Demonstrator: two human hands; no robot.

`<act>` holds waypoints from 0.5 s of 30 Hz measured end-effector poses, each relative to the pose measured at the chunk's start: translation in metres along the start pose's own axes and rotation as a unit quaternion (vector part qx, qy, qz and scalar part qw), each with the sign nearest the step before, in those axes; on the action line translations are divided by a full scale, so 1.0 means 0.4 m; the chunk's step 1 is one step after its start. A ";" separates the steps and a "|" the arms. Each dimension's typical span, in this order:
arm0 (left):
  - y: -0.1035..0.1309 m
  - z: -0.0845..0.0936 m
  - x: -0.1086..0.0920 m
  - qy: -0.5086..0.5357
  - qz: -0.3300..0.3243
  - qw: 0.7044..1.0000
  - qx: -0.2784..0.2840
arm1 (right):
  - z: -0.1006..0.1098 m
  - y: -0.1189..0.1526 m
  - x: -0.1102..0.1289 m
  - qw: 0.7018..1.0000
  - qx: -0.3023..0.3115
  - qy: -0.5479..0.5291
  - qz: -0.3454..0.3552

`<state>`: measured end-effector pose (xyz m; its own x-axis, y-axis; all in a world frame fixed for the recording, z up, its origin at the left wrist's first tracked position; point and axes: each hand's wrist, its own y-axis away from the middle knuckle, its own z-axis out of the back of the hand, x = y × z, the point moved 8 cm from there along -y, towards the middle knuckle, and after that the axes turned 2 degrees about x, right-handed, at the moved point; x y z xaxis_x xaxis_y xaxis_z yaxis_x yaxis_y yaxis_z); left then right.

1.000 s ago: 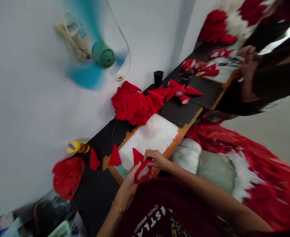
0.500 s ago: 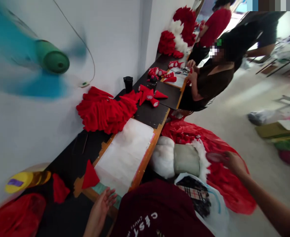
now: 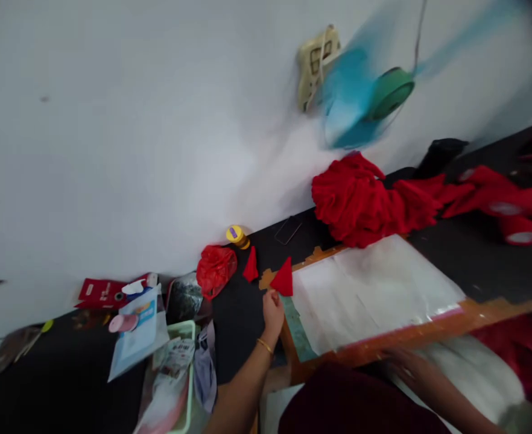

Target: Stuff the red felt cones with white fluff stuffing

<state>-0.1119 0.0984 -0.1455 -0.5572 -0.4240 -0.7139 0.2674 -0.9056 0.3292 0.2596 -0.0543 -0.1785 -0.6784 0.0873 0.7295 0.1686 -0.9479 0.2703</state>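
Observation:
My left hand [image 3: 272,310], with a thin gold bracelet at the wrist, is over the black table [image 3: 241,328]. Its fingers are curled closed right at the lower corner of a red felt triangle [image 3: 284,278]; what they hold, if anything, is hidden. The triangle lies by the left end of a white sheet [image 3: 374,292] taped down with brown tape. My right hand [image 3: 402,364] is low beside the table's front edge, close to white stuffing [image 3: 471,367]. Motion and shadow smear its fingers. Another small red piece [image 3: 250,266] lies to the left.
Red fabric pieces [image 3: 356,199] are heaped behind the sheet, below a spinning blue fan [image 3: 390,93]. Along the wall are a phone [image 3: 288,230], a yellow tape roll [image 3: 237,236] and a red plastic bag [image 3: 216,271]. A green-rimmed basket [image 3: 189,374] stands at left.
The view has swung left, so the co-workers are out of sight and the basket shows. My left hand has moved forward to the red triangle and closed. My right hand has come in toward the table.

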 end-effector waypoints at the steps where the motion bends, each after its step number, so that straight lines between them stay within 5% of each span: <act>1: -0.018 0.008 -0.007 -0.035 -0.023 0.999 -0.003 | -0.027 -0.026 0.053 0.999 0.041 -0.004 0.014; 6: -0.087 -0.036 -0.057 -0.333 -0.188 0.922 0.053 | -0.017 -0.117 0.155 0.990 0.124 0.061 0.038; 11: -0.139 -0.074 -0.051 -0.343 -0.229 0.906 0.095 | 0.094 -0.191 0.121 0.991 0.084 0.101 0.013; 15: -0.118 -0.113 -0.050 -0.338 -0.246 0.898 0.135 | 0.131 -0.210 0.089 0.995 0.059 0.072 -0.034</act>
<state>-0.0779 0.1502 -0.1746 -0.9303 0.2026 -0.3059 -0.2912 -0.9149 0.2796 0.2586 0.0447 -0.1423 -0.7852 0.0961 0.6117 0.1968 -0.8979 0.3937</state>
